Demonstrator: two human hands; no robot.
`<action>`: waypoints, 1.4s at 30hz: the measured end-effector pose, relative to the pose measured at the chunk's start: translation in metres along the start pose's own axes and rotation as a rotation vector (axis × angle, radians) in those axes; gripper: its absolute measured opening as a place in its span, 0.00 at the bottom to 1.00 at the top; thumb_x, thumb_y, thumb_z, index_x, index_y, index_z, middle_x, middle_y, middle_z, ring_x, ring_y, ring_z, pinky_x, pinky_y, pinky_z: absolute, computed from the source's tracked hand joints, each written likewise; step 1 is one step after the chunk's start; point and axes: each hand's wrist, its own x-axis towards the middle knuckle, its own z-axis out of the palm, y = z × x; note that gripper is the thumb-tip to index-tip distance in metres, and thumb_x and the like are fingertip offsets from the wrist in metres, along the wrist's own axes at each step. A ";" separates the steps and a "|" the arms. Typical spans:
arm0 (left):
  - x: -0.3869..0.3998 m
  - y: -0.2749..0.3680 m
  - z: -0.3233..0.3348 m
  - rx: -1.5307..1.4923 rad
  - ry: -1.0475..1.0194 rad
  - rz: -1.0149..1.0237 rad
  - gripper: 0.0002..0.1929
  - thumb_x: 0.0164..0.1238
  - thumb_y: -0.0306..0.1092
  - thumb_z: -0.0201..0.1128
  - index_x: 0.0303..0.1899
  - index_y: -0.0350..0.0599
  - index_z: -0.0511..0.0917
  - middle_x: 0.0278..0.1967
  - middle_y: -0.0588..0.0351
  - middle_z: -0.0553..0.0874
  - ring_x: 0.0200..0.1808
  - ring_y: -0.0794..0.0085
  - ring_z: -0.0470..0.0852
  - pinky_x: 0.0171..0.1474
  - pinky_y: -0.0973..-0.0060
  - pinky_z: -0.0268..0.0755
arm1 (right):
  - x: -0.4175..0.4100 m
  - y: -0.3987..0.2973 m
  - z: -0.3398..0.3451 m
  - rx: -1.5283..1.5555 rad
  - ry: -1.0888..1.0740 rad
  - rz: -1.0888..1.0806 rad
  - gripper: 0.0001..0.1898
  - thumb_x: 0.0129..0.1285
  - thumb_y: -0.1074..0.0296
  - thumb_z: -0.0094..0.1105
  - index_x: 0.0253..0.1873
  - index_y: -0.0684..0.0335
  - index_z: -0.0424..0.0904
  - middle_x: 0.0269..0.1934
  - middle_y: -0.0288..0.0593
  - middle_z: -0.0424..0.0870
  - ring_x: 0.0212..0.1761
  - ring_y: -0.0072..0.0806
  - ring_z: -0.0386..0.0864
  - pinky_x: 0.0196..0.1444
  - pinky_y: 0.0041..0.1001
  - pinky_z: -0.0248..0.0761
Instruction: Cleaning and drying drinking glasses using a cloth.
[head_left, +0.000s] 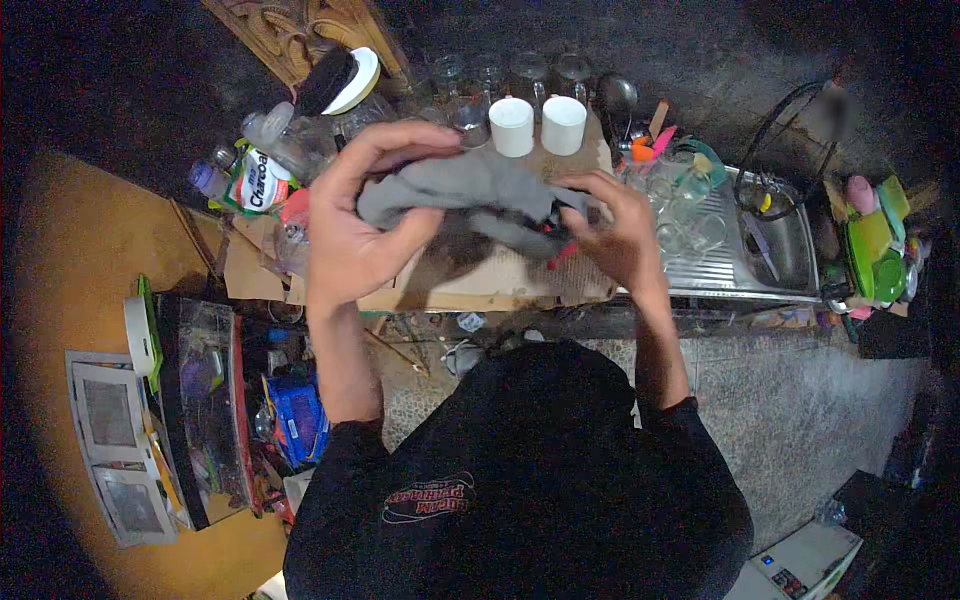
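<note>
A grey cloth (465, 187), partly blurred, is held up between my two hands above a cardboard-covered counter (495, 277). My left hand (360, 217) grips its left end, thumb below and fingers over the top. At the other end my right hand (619, 225) pinches the cloth near a dark and red patch. Two white mugs (511, 127) (563, 125) stand just behind the cloth. Clear glass mugs (529, 71) line the back of the counter. What lies directly under the cloth is partly hidden.
To the right is a steel sink (776, 255) with a ribbed drainboard holding several glasses (694, 232); a black hose (750, 165) loops above. Bottles and a charcoal-labelled pouch (259, 180) crowd the left. A blue plastic basket (296, 420) sits below, left of my body.
</note>
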 end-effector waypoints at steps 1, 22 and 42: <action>0.000 -0.001 -0.006 -0.001 -0.017 -0.003 0.22 0.56 0.20 0.64 0.56 0.33 0.83 0.51 0.53 0.90 0.52 0.71 0.88 0.59 0.72 0.79 | -0.002 -0.004 -0.010 -0.045 -0.027 0.078 0.16 0.62 0.74 0.71 0.55 0.64 0.87 0.49 0.48 0.91 0.52 0.39 0.89 0.57 0.33 0.79; -0.011 0.004 -0.052 0.544 -0.164 0.060 0.16 0.51 0.21 0.68 0.32 0.39 0.64 0.37 0.47 0.74 0.37 0.58 0.71 0.45 0.70 0.69 | 0.022 -0.030 -0.101 -0.632 -0.079 -0.012 0.26 0.56 0.85 0.63 0.61 0.63 0.78 0.54 0.55 0.84 0.58 0.58 0.82 0.56 0.45 0.77; -0.018 -0.068 -0.059 -0.353 0.548 -0.228 0.07 0.77 0.30 0.61 0.51 0.42 0.79 0.46 0.51 0.84 0.47 0.64 0.84 0.52 0.66 0.78 | 0.012 0.048 -0.145 0.004 0.413 0.029 0.08 0.68 0.76 0.70 0.50 0.67 0.89 0.46 0.42 0.92 0.50 0.25 0.87 0.58 0.26 0.77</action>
